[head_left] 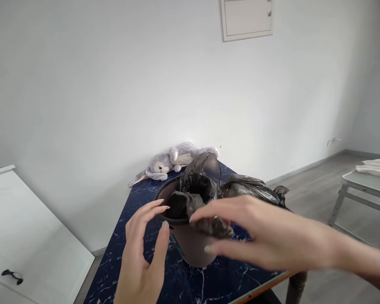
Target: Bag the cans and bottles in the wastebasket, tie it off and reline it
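Note:
A small brown bin stands on a dark blue marbled table. A black plastic bag is partly stuffed into the bin and bulges above its rim. My right hand reaches across the bin's front, its fingers pinching a crumpled edge of the bag over the rim. My left hand is open at the bin's left side, fingers apart, fingertips close to the rim and holding nothing.
A second tied black bag lies behind the bin. A grey plush toy lies at the table's far end by the white wall. A white cabinet stands at the left and a pale bench at the right.

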Tool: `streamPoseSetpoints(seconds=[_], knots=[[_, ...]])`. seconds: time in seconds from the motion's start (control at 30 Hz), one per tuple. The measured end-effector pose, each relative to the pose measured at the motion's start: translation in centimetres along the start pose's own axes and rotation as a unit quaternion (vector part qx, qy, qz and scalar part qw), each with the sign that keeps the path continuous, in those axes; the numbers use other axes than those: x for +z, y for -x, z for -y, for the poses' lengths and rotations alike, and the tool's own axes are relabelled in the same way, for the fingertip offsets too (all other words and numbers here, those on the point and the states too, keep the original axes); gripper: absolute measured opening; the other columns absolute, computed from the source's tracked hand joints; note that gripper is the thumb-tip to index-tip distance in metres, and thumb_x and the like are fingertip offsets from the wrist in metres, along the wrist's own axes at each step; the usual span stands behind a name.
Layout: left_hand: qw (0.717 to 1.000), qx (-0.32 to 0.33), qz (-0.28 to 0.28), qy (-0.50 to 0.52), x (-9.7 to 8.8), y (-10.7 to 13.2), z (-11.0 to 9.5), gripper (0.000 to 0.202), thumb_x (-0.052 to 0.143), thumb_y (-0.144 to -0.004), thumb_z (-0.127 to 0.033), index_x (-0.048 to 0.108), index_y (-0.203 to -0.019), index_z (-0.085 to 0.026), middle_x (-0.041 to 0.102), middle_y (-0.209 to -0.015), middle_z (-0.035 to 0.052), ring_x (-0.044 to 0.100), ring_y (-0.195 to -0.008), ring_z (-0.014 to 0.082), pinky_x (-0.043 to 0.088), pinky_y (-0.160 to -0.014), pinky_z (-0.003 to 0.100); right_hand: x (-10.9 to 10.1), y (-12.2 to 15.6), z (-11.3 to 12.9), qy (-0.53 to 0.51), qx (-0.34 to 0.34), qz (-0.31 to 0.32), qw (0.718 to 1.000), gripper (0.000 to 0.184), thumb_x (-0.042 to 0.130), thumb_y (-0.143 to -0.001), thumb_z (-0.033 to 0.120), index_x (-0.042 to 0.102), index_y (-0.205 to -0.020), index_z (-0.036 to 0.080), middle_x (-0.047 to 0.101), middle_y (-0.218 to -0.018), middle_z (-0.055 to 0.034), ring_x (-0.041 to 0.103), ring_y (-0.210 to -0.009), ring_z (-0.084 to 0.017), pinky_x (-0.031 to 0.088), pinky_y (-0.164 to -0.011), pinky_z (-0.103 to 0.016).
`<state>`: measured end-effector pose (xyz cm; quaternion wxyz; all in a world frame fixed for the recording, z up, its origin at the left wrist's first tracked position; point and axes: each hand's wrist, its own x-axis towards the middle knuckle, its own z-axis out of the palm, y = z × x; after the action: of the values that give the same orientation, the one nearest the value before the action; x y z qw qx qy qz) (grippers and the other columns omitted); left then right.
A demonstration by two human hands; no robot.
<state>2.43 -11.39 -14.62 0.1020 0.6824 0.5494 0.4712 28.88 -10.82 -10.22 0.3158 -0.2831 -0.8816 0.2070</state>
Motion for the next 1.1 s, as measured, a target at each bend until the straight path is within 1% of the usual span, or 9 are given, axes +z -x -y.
streamPoseSetpoints(seconds=[0.1,0.2,0.37,0.47,0.57,0.7,0.87,1.03,1.1], knots=[[0.999,0.035,0.038,-0.008,0.2,-3.2,-1.1,0.037,0.051,-0.104,-0.056,0.065,-0.125,-0.031,0.066,-0.138,0.007,0.061,-0.132,0.0294,0.053,-0.11,0.043,3.2,-0.2,1.2,0.096,-0.097,0.016,0.991,0.032,0.065,-0.104,0.03,0.067,-0.134,0.019,0.076,-0.117,-0.007,0.072,-0.103,-0.02,0.056,-0.092,-0.029],[0.995,0.029,0.098,-0.022,0.9,-5.6,-1.7,0.041,0.055,-0.101,-0.058,0.059,-0.13,-0.029,0.071,-0.123,0.0062,0.068,-0.118,0.0252,0.056,-0.1,0.038,5.7,-0.6,1.1,0.177,-0.179,0.045,0.967,0.029,0.06,-0.107,0.032,0.068,-0.127,0.013,0.076,-0.108,-0.0064,0.07,-0.091,-0.019,0.054,-0.081,-0.031],[0.979,0.048,0.175,-0.095,0.9,-6.1,-1.4,0.058,0.066,-0.094,-0.05,0.044,-0.145,-0.033,0.07,-0.091,-0.0028,0.068,-0.089,0.0207,0.054,-0.084,0.034,6.5,-0.7,-0.1,0.158,-0.273,0.076,0.946,0.031,0.048,-0.113,0.032,0.064,-0.134,0.016,0.076,-0.128,-0.005,0.073,-0.097,-0.016,0.053,-0.079,-0.03],[0.984,0.039,0.143,-0.096,0.2,-5.8,-1.2,0.047,0.063,-0.094,-0.039,0.049,-0.139,-0.033,0.067,-0.082,-0.0047,0.065,-0.081,0.0195,0.052,-0.079,0.033,4.6,-1.1,-0.7,0.064,-0.247,0.044,0.966,0.024,0.053,-0.11,0.026,0.069,-0.125,0.017,0.081,-0.111,-0.0027,0.076,-0.09,-0.015,0.054,-0.078,-0.027],[0.994,0.01,0.085,-0.067,-0.6,-5.9,-1.0,0.041,0.061,-0.096,-0.044,0.054,-0.134,-0.031,0.068,-0.083,-0.0031,0.065,-0.082,0.0199,0.051,-0.079,0.032,2.1,-2.1,-2.0,-0.039,-0.147,-0.044,0.987,0.022,0.056,-0.107,0.022,0.072,-0.121,0.02,0.082,-0.102,-0.0001,0.075,-0.082,-0.012,0.056,-0.073,-0.022],[0.999,-0.023,0.041,-0.012,-1.3,-6.2,-0.6,0.045,0.064,-0.094,-0.054,0.056,-0.132,-0.03,0.068,-0.091,-0.0004,0.065,-0.083,0.0202,0.051,-0.076,0.031,0.2,-4.5,-5.4,0.01,-0.06,-0.134,0.989,0.024,0.054,-0.107,0.028,0.073,-0.121,0.024,0.08,-0.117,-0.0028,0.075,-0.1,-0.017,0.059,-0.083,-0.028],[0.997,-0.072,0.005,0.031,-1.4,-7.1,0.8,0.056,0.061,-0.093,-0.067,0.049,-0.13,-0.026,0.065,-0.106,0.0048,0.066,-0.092,0.0215,0.051,-0.071,0.03,0.3,-8.1,-10.0,0.073,-0.088,-0.118,0.986,0.03,0.052,-0.107,0.029,0.069,-0.132,0.025,0.073,-0.137,-0.0056,0.067,-0.129,-0.022,0.052,-0.113,-0.043],[0.987,-0.125,0.102,0.009,-1.5,-7.9,1.9,0.066,0.059,-0.091,-0.072,0.04,-0.133,-0.025,0.065,-0.085,-0.0011,0.063,-0.074,0.0204,0.05,-0.066,0.031,0.7,-11.9,-12.3,0.089,-0.1,-0.081,0.988,0.036,0.05,-0.109,0.035,0.067,-0.139,0.025,0.065,-0.149,-0.007,0.059,-0.141,-0.026,0.045,-0.121,-0.049],[0.988,-0.117,0.101,0.012,-1.5,-7.9,2.1,0.065,0.064,-0.09,-0.067,0.041,-0.134,-0.026,0.058,-0.073,-0.0064,0.057,-0.064,0.0175,0.045,-0.06,0.028,1.0,-13.3,-12.9,0.076,-0.099,-0.068,0.99,0.037,0.048,-0.109,0.038,0.067,-0.139,0.025,0.064,-0.151,-0.0065,0.058,-0.142,-0.027,0.044,-0.123,-0.05]])
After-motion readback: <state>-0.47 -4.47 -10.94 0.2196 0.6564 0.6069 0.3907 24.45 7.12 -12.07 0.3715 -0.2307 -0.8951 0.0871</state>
